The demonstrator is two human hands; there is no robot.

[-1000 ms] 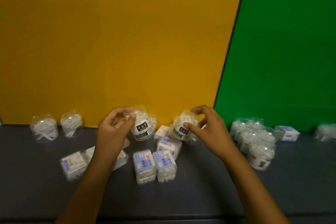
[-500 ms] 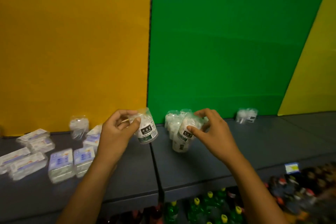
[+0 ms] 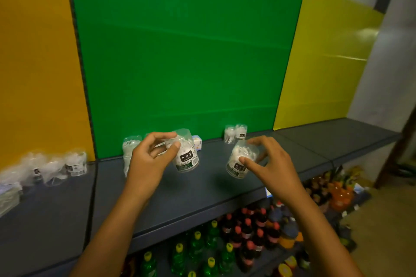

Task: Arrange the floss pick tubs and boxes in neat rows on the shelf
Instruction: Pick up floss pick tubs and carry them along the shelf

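Note:
My left hand (image 3: 151,159) grips a clear floss pick tub (image 3: 186,157) with a dark label, held just above the grey shelf (image 3: 202,189). My right hand (image 3: 267,164) pinches a second clear tub (image 3: 238,164) by its top, tilted, also over the shelf. Behind them, against the green panel, stand two tubs (image 3: 235,134) together and a small floss box (image 3: 197,143). Another tub (image 3: 129,153) stands partly hidden behind my left hand. Several more tubs (image 3: 58,167) sit blurred at the far left under the orange panel.
Flat floss boxes (image 3: 7,195) lie at the left edge. The shelf runs right past the yellow panel (image 3: 326,63). Below the shelf stand several green and dark soda bottles (image 3: 225,245) and orange bottles (image 3: 340,195). The shelf's front edge is close to my forearms.
The view has swung right along the shelf. Both hands carried their tubs rightward, from the orange panel to in front of the green one, and moved further apart.

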